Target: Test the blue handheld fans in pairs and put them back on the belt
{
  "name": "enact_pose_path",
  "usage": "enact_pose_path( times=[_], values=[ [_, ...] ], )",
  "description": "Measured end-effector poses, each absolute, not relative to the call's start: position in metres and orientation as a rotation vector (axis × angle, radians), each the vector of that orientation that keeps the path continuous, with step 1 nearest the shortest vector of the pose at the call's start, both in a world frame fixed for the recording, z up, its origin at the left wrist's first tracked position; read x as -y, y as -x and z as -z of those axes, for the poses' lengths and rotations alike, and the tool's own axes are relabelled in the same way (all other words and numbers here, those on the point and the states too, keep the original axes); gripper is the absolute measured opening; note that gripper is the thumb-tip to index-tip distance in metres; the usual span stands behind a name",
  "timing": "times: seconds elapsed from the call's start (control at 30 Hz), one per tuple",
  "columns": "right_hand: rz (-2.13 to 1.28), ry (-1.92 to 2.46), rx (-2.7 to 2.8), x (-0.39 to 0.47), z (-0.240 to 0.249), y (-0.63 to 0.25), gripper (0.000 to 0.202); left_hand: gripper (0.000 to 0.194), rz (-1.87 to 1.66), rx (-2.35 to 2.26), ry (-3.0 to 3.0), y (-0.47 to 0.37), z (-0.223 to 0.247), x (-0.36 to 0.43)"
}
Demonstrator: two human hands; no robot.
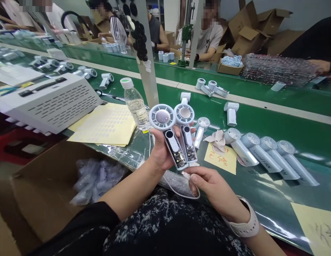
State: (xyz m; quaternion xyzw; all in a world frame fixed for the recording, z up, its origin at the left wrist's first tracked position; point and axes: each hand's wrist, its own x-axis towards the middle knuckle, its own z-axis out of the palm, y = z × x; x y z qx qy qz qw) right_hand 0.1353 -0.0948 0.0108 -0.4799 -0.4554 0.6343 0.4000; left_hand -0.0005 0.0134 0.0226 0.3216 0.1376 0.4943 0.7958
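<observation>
My left hand (161, 153) is wrapped round two pale blue handheld fans, side by side with their round heads up. The nearer handheld fan (175, 151) and the other handheld fan (188, 144) both show bare circuit boards in their handles. My right hand (208, 183) pinches the white plug of a charging cable (186, 175) just below the handle bottoms. Whether the plug touches a fan, I cannot tell. The cable loops down under my hands. Right of them, several finished-looking fans (264, 153) lie in a row on the green bench.
A water bottle (136, 106) stands left of the fans, near yellow sheets (106, 124) and a white vented metal box (58, 97). A cardboard box (45, 181) with plastic bags is at lower left. A metal post (146, 67) rises ahead. People work across the green conveyor (165, 94).
</observation>
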Motion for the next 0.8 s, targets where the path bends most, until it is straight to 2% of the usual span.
enact_pose_path(
  times=[0.43, 0.67, 0.8],
  values=[
    [-1.445, 1.045, 0.863, 0.101, 0.0, -0.101, 0.036, 0.065, -1.104, -0.35, -0.666, -0.006, -0.015, -0.007],
    [-1.364, 1.228, 0.979, 0.101, 0.002, -0.103, 0.037, 0.064, -1.167, -0.365, -0.804, -0.009, -0.005, -0.005],
    [-1.273, 1.278, 1.238, 0.102, -0.004, -0.106, 0.029, 0.066, -1.095, -0.303, -0.7, -0.007, -0.008, -0.006]
  ],
)
